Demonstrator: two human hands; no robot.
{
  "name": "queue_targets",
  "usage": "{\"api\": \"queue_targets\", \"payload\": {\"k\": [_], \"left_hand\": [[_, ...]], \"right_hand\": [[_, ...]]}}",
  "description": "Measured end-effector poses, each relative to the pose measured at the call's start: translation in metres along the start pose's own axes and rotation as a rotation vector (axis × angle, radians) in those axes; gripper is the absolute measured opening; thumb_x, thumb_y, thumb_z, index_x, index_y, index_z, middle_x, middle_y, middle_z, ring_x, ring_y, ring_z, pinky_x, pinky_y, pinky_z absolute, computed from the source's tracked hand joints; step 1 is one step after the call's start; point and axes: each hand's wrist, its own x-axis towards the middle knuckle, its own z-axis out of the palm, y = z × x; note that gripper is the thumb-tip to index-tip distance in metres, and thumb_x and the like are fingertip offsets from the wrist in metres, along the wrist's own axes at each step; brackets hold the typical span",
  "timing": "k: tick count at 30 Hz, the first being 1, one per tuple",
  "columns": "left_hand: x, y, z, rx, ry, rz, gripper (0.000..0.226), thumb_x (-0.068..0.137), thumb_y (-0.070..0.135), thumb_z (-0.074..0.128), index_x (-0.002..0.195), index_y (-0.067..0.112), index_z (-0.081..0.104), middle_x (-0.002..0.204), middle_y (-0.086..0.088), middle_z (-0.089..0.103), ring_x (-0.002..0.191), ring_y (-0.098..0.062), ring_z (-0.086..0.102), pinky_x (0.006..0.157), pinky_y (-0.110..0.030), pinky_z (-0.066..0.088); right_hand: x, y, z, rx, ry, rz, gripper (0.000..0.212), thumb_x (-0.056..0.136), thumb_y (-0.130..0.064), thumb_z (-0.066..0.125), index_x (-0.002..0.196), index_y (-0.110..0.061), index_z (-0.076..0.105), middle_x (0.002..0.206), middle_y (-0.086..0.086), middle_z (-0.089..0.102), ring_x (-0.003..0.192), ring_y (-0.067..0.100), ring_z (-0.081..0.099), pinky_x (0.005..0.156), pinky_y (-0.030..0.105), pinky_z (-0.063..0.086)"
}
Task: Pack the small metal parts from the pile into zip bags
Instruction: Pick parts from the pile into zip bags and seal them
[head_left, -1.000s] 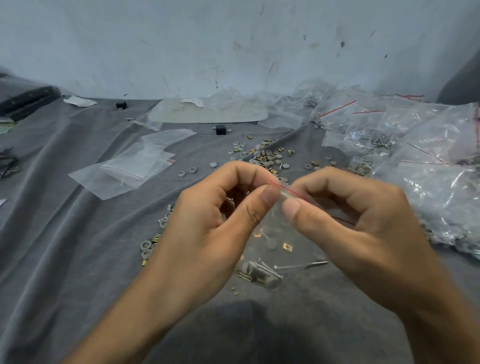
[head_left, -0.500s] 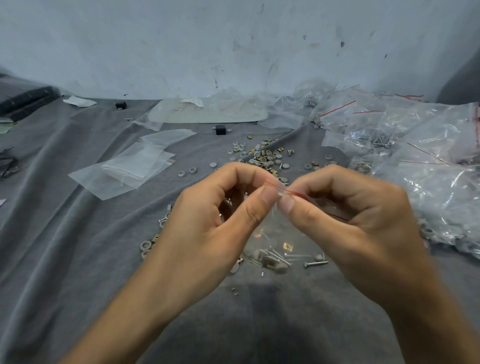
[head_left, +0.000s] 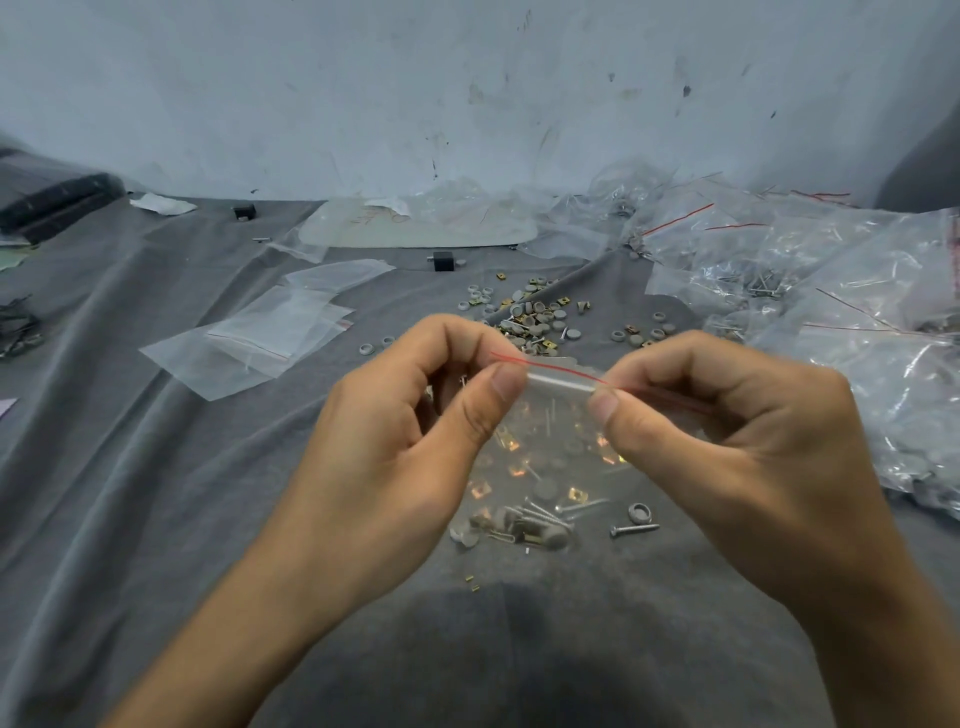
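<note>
On zip bag (head_left: 558, 383), two pinching grips (head_left: 400, 457) (head_left: 748, 462)

The zip bag (head_left: 558, 383) is clear with a thin red top line. The pile of parts (head_left: 530, 318) is dull grey and brassy gold. The cloth (head_left: 156, 493) is plain grey, the wall (head_left: 467, 78) pale, dark-flecked.

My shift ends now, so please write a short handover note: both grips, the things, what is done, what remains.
Left grip pinches the top edge of the zip bag at its left end, right grip at its right end.
Done: bag holds screws and caps; many filled bags lie right. Seal state unclear.
Left: finish sealing, then pack the loose pile behind; empty bags lie left.
</note>
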Motion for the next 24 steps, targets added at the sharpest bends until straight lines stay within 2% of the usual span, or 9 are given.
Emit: {"api": "queue_targets", "payload": {"k": [2,5,9,13,19,22,24], "left_hand": [[0.001,-0.001,-0.004,0.004,0.013,-0.011,0.007,0.093,0.038,0.062,0.092,0.033,0.066,0.068,-0.003,0.052,0.057,-0.018,0.041,0.049,-0.029,0.034],[0.004,-0.002,-0.007,-0.008,0.036,-0.026,0.009,0.09,0.04,0.062,0.09,0.033,0.066,0.067,0.005,0.051,0.058,-0.009,0.041,0.05,-0.022,0.034],[0.006,-0.005,-0.008,0.026,0.061,-0.025,0.01,0.09,0.039,0.062,0.091,0.031,0.067,0.072,-0.008,0.053,0.063,-0.027,0.044,0.054,-0.036,0.036],[0.005,-0.006,-0.012,0.049,0.076,-0.029,0.009,0.091,0.037,0.063,0.09,0.029,0.067,0.075,-0.013,0.054,0.065,-0.032,0.045,0.054,-0.04,0.037],[0.006,-0.009,-0.014,0.11,0.108,-0.014,0.013,0.091,0.037,0.062,0.089,0.026,0.067,0.072,-0.012,0.053,0.056,-0.02,0.042,0.049,-0.032,0.036],[0.007,-0.027,-0.017,0.087,0.103,-0.002,0.022,0.093,0.047,0.061,0.094,0.027,0.068,0.065,0.003,0.052,0.051,-0.003,0.039,0.044,-0.018,0.033],[0.008,-0.041,-0.023,0.119,0.091,-0.026,0.033,0.095,0.058,0.055,0.103,0.029,0.069,0.07,0.009,0.058,0.054,-0.006,0.044,0.044,-0.026,0.037]], "right_hand": [[0.001,0.003,-0.004,-0.025,0.009,0.002,0.008,0.083,-0.019,0.076,0.079,-0.025,0.073,0.072,-0.008,0.072,0.064,0.004,0.065,0.064,0.012,0.048],[0.001,0.006,-0.01,-0.032,0.016,0.02,0.007,0.083,-0.022,0.076,0.079,-0.026,0.073,0.07,-0.007,0.07,0.061,0.003,0.061,0.061,0.012,0.046],[0.001,0.008,-0.012,0.008,-0.004,0.029,0.007,0.084,-0.019,0.076,0.081,-0.025,0.074,0.07,-0.006,0.071,0.058,0.001,0.061,0.058,0.008,0.043],[0.001,0.011,-0.012,0.054,0.024,0.043,0.009,0.081,-0.025,0.084,0.08,-0.025,0.075,0.069,-0.008,0.071,0.056,0.0,0.059,0.056,0.007,0.042],[0.001,0.013,-0.012,0.049,0.03,0.028,0.009,0.081,-0.028,0.082,0.079,-0.025,0.074,0.066,-0.011,0.069,0.054,-0.002,0.057,0.055,0.007,0.041],[-0.001,0.015,-0.007,0.017,-0.054,0.039,0.006,0.088,-0.019,0.078,0.083,-0.019,0.074,0.064,-0.017,0.064,0.054,-0.005,0.053,0.056,0.005,0.038],[-0.001,0.02,-0.005,0.056,-0.067,0.088,0.006,0.091,-0.015,0.075,0.085,-0.017,0.074,0.066,-0.012,0.063,0.057,-0.003,0.052,0.057,0.01,0.039]]}}
